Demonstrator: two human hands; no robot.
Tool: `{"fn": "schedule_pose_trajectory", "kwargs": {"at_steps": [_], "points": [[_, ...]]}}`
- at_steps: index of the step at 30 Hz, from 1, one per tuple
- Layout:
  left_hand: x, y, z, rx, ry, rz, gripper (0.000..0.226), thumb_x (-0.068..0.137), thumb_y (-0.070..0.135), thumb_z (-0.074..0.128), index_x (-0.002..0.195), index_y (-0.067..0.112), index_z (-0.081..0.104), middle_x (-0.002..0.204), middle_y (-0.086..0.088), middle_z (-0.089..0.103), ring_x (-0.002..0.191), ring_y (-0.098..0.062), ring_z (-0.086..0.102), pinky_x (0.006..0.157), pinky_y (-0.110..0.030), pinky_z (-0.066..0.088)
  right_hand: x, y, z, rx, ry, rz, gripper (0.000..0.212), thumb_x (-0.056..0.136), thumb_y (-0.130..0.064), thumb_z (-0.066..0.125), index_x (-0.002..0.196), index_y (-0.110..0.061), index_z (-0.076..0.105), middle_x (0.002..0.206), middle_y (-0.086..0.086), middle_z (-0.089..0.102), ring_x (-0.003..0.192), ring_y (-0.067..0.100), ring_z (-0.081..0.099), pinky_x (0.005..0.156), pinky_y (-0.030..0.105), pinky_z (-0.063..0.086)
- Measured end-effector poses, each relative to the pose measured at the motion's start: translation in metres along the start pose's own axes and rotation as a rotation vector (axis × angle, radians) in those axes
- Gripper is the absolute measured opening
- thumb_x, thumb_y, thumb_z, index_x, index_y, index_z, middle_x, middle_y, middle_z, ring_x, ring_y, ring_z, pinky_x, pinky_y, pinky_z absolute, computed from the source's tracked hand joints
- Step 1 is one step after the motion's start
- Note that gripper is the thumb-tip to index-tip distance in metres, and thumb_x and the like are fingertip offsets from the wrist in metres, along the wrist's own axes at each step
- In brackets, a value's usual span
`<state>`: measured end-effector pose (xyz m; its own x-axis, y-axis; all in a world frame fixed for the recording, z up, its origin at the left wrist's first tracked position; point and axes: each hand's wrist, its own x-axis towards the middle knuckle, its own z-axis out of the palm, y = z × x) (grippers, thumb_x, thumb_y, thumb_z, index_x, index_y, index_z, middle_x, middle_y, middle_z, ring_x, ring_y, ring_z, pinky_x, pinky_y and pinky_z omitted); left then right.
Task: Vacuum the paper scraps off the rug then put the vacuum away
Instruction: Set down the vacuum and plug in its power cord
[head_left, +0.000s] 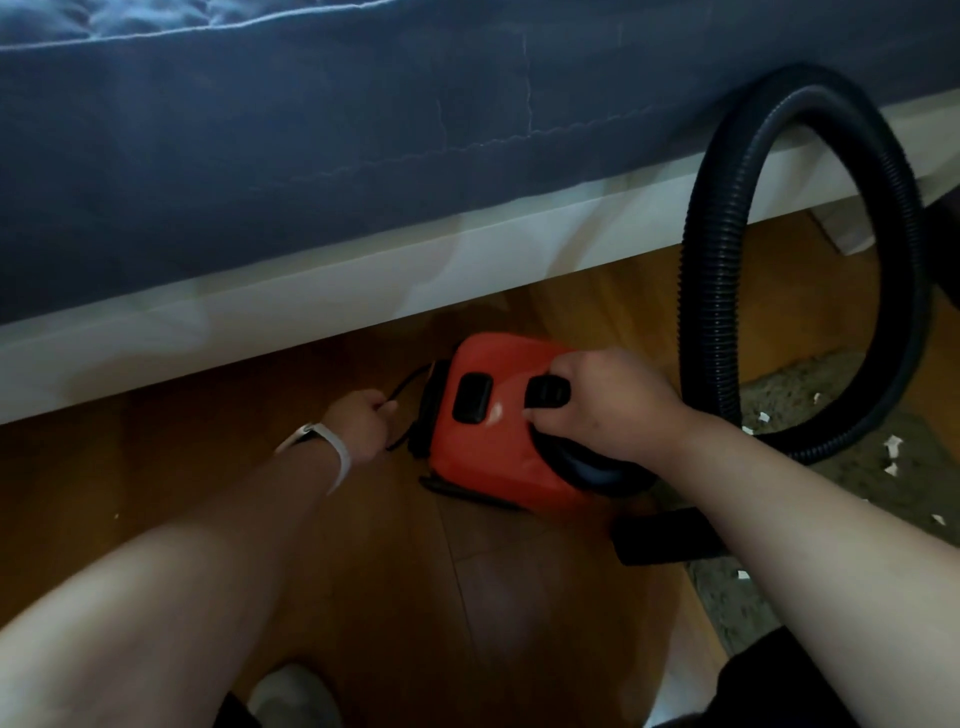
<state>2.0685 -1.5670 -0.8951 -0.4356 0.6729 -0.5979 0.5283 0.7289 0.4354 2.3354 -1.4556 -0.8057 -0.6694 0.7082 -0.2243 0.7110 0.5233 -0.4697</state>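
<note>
— Where was the vacuum (498, 447)?
— The red body sat on the wooden floor (363, 545), close in front of the white bed frame (311, 291).
— And the hands?
— The right hand (608, 410) had its fingers curled around the handle on top. The left hand (363, 421), with a white wristband (340, 452), pinched the black cord (408, 379) at the vacuum's rear.
— The hose?
— The black ribbed hose (701, 291) looped up on the right, across the frame and the blue bed cover (260, 130). A black nozzle (660, 535) lay under the right forearm.
— The rug?
— The rug (810, 384) was to the right, behind the hose, with white paper scraps (893, 446) scattered on it.
</note>
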Motion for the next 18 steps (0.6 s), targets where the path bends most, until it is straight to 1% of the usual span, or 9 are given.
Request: {"fn": "schedule_pose_trajectory", "kwargs": {"at_steps": [2,5,8,9,11,13,14,16,18], "points": [[0.003,0.001,-0.003,0.014,0.114,0.047,0.021,0.105,0.029,0.046,0.099,0.016,0.062,0.091,-0.004,0.061,0.086,-0.024,0.056,0.064,-0.031,0.036,-0.003,0.000,-0.001,-0.027,-0.016,-0.017,0.047,0.069,-0.072,0.048,0.063,-0.026,0.053,0.061,-0.010,0.055,0.057,0.006,0.051,0.045,0.027,0.029],[-0.001,0.018,-0.012,-0.038,0.199,0.207,0.024,0.105,0.028,0.045,0.084,0.019,0.053,0.081,-0.002,0.057,0.077,-0.024,0.054,0.058,-0.031,0.031,-0.005,0.000,-0.001,-0.075,-0.073,-0.017,0.043,0.078,-0.065,0.061,0.065,-0.024,0.052,0.065,-0.009,0.055,0.061,0.009,0.053,0.048,0.029,0.033],[-0.014,0.043,-0.022,-0.131,0.294,0.371,0.025,0.105,0.027,0.045,0.088,0.014,0.057,0.081,-0.007,0.060,0.075,-0.022,0.055,0.061,-0.031,0.038,-0.006,0.001,-0.001,-0.096,-0.121,0.012,0.041,0.081,-0.059,0.066,0.067,-0.023,0.052,0.068,-0.006,0.056,0.065,0.015,0.056,0.053,0.033,0.043],[-0.021,0.052,-0.027,-0.180,0.294,0.417,0.027,0.106,0.027,0.044,0.089,0.011,0.058,0.080,-0.009,0.060,0.074,-0.019,0.055,0.063,-0.030,0.040,-0.007,0.001,-0.001,-0.100,-0.123,0.024,0.040,0.081,-0.058,0.066,0.068,-0.022,0.054,0.069,-0.006,0.057,0.066,0.016,0.057,0.055,0.035,0.047],[-0.038,0.070,-0.039,-0.264,0.232,0.502,0.030,0.106,0.027,0.042,0.083,0.013,0.056,0.074,-0.004,0.056,0.066,-0.010,0.053,0.058,-0.017,0.040,-0.007,0.001,-0.001,-0.105,-0.109,0.038,0.040,0.081,-0.057,0.066,0.071,-0.020,0.057,0.069,-0.005,0.058,0.065,0.016,0.057,0.057,0.037,0.050],[-0.054,0.084,-0.058,-0.300,0.146,0.585,0.034,0.107,0.026,0.041,0.077,0.018,0.055,0.068,0.004,0.054,0.059,-0.005,0.051,0.056,-0.011,0.040,-0.007,0.003,0.000,-0.107,-0.095,0.041,0.040,0.082,-0.057,0.067,0.072,-0.019,0.059,0.069,-0.006,0.059,0.064,0.014,0.057,0.057,0.037,0.051],[-0.062,0.088,-0.069,-0.315,0.080,0.621,0.035,0.106,0.026,0.040,0.076,0.017,0.056,0.066,0.005,0.054,0.056,-0.006,0.050,0.056,-0.012,0.041,-0.007,0.005,0.000,-0.105,-0.091,0.037,0.041,0.082,-0.058,0.067,0.072,-0.019,0.060,0.069,-0.006,0.059,0.064,0.013,0.057,0.057,0.037,0.051],[-0.071,0.087,-0.091,-0.374,-0.119,0.646,0.035,0.103,0.029,0.041,0.075,0.017,0.057,0.062,0.002,0.054,0.050,-0.011,0.045,0.053,-0.017,0.042,-0.006,0.007,0.001,-0.097,-0.090,0.034,0.042,0.081,-0.060,0.067,0.073,-0.019,0.061,0.069,-0.007,0.060,0.064,0.012,0.057,0.057,0.036,0.051],[-0.072,0.074,-0.109,-0.410,-0.342,0.553,0.034,0.100,0.033,0.045,0.073,0.020,0.060,0.058,-0.004,0.052,0.044,-0.014,0.037,0.047,-0.019,0.037,-0.004,0.009,0.001,-0.111,-0.088,0.044,0.042,0.079,-0.062,0.067,0.073,-0.020,0.061,0.069,-0.007,0.059,0.064,0.012,0.057,0.056,0.034,0.049]]}}
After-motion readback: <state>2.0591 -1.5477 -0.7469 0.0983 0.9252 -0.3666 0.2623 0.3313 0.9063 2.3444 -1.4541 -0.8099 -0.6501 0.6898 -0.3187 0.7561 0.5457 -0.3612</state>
